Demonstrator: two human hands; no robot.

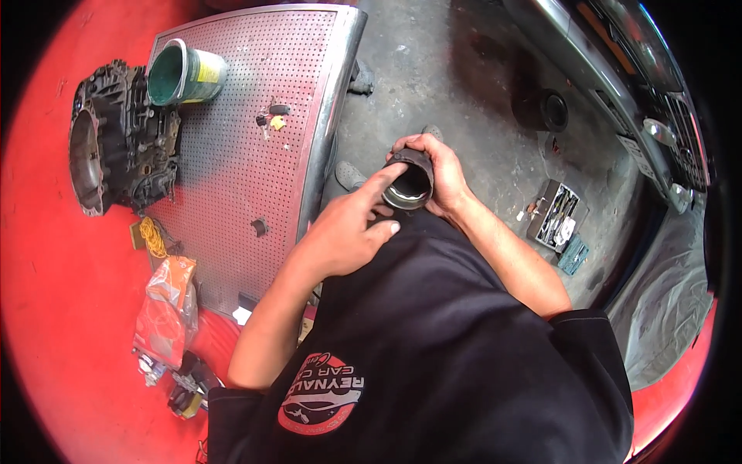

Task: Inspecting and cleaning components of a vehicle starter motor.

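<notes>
Close in front of my dark shirt I hold a dark, hollow cylindrical metal part [405,203], its open end facing up toward me and showing a shiny rim. My right hand [442,170] wraps round its far and right side, thumb along the outer wall. From the left, my left hand [357,228] reaches over with the index finger laid across the mouth of the part. Its other fingers are curled against the near left wall, and the thumb sticks out free. The inside of the part is mostly in shadow.
A perforated metal bench [239,193] on the left carries a green bucket [202,76], small parts [274,117] and a curved dark piece [259,227]. Beyond it lies a large metal casing [127,143]. Right, an open toolbox [553,216] stands near a vehicle front [657,135].
</notes>
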